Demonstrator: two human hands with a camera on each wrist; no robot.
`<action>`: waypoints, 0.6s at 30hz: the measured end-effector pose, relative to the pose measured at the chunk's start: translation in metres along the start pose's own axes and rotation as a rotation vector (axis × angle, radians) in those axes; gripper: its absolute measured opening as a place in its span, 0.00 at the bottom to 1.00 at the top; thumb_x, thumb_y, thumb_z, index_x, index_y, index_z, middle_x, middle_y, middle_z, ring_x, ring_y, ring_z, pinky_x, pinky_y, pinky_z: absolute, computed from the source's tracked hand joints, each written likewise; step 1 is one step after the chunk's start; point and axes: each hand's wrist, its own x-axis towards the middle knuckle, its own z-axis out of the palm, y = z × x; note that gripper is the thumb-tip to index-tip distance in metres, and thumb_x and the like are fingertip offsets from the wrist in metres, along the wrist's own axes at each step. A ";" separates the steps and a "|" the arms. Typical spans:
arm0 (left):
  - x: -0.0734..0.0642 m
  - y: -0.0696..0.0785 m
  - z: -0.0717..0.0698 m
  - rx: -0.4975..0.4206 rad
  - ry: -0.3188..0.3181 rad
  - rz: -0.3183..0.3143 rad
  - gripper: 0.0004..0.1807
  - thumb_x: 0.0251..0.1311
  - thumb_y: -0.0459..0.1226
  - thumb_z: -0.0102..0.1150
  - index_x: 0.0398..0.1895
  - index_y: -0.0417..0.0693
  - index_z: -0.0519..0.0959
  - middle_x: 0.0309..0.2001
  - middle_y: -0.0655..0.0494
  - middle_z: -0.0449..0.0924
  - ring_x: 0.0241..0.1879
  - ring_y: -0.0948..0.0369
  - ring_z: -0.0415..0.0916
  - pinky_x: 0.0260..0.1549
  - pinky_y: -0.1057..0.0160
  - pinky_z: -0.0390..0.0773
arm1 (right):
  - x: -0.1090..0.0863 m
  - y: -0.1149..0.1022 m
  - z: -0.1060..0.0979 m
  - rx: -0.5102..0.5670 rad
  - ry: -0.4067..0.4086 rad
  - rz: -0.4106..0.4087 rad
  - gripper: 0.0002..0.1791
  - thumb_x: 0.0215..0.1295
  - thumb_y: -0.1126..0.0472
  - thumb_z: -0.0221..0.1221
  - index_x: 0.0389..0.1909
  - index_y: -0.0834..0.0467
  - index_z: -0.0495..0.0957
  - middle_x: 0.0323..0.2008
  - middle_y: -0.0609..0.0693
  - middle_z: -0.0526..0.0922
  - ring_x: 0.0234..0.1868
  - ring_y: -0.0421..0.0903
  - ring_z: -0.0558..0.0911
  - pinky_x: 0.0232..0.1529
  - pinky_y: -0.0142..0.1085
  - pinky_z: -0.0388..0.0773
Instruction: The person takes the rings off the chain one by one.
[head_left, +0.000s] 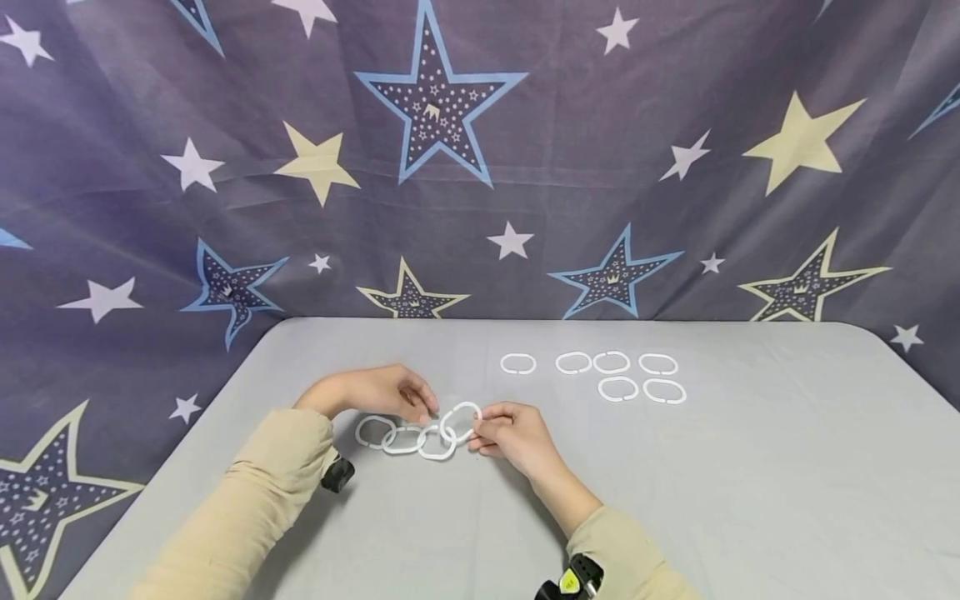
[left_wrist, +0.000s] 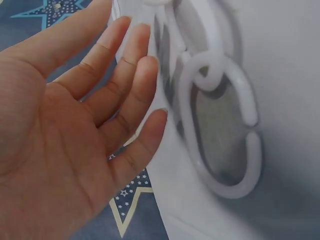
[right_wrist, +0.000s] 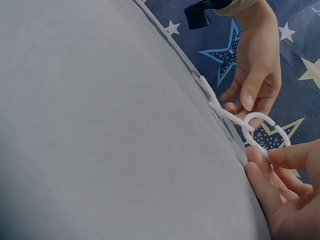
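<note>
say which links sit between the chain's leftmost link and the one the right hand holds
Two interlocked white oval links, in the head view.

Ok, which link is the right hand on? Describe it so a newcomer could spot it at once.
On the grey table, left of its middle, is a short chain of four white links. Go to the chain's right-hand end, where the right hand is. The end link is the one pinched in that hand's fingers, tilted up while its neighbours lie lower.
</note>
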 end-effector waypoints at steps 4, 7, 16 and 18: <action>-0.004 0.005 0.007 0.018 0.027 -0.035 0.13 0.59 0.28 0.64 0.45 0.29 0.79 0.35 0.51 0.83 0.34 0.65 0.77 0.40 0.66 0.77 | 0.000 -0.001 0.001 -0.006 -0.001 -0.001 0.11 0.62 0.73 0.59 0.43 0.76 0.76 0.27 0.56 0.85 0.24 0.42 0.85 0.30 0.31 0.82; -0.006 0.013 0.014 0.055 0.067 -0.077 0.11 0.57 0.28 0.66 0.43 0.31 0.80 0.33 0.52 0.82 0.32 0.65 0.76 0.38 0.66 0.76 | 0.000 -0.001 0.001 -0.011 -0.003 -0.004 0.11 0.62 0.73 0.59 0.43 0.76 0.76 0.27 0.56 0.85 0.24 0.42 0.85 0.31 0.32 0.82; -0.008 0.019 0.026 0.122 0.168 -0.153 0.06 0.56 0.29 0.68 0.36 0.38 0.81 0.28 0.55 0.78 0.29 0.63 0.72 0.34 0.66 0.74 | -0.003 -0.004 0.001 -0.028 0.011 0.004 0.12 0.62 0.72 0.60 0.44 0.76 0.76 0.28 0.58 0.85 0.25 0.44 0.86 0.32 0.33 0.83; -0.008 0.016 0.027 0.115 0.179 -0.155 0.04 0.57 0.29 0.67 0.35 0.38 0.82 0.28 0.56 0.78 0.29 0.64 0.72 0.33 0.66 0.73 | -0.003 -0.003 0.001 -0.024 0.009 0.004 0.12 0.63 0.72 0.60 0.44 0.76 0.76 0.28 0.58 0.85 0.25 0.44 0.85 0.32 0.33 0.83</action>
